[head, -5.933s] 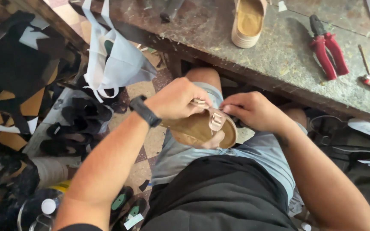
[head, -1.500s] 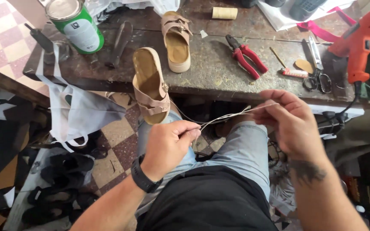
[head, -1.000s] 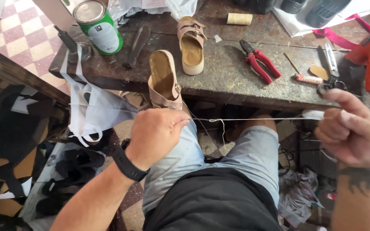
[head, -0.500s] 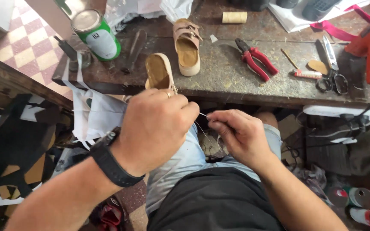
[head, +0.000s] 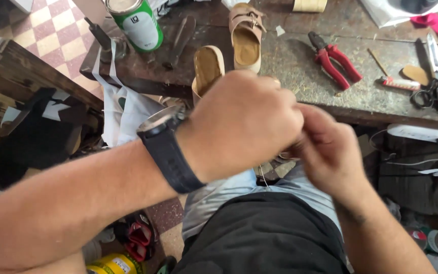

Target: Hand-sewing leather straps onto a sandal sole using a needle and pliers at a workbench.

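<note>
Here both hands (head: 285,137) meet, fingers pinched shut; the grip's contents stay hidden.

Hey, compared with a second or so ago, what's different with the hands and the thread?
The left hand and right hand, stretched wide apart with a taut thread a second ago, have come together over the lap, fingers meeting. The thread is now mostly hidden; whether either hand still pinches it cannot be told. The tan sandal still leans at the bench edge, and the second sandal, red pliers and green can lie unmoved.
</note>
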